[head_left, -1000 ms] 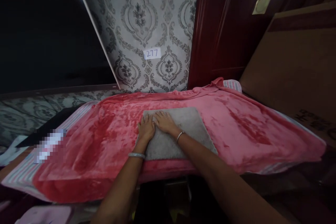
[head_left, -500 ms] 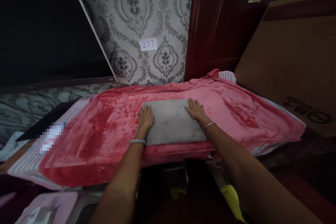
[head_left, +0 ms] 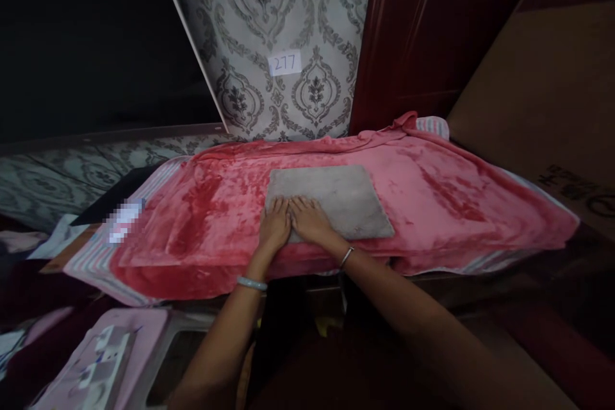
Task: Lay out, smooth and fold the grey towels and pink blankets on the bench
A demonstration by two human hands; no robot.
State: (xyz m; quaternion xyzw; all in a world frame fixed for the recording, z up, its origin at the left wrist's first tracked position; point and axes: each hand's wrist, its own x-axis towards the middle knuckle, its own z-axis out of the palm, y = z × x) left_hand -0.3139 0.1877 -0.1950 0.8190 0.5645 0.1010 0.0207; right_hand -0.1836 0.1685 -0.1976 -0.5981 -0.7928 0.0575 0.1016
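Observation:
A folded grey towel lies flat on a pink plush blanket that covers a long table. My left hand and my right hand press palm-down side by side on the towel's near left corner, fingers spread and touching each other. Each wrist wears a bangle. Neither hand grips anything.
A patterned wall with a paper label "277" rises behind the table. A dark red door and a large cardboard box stand at the right. A pink stool sits at the lower left, and a striped cloth shows under the blanket's left end.
My right hand slid from the towel's far right corner back to its near left corner beside my left hand, which moved toward the near edge. The view tilted downward.

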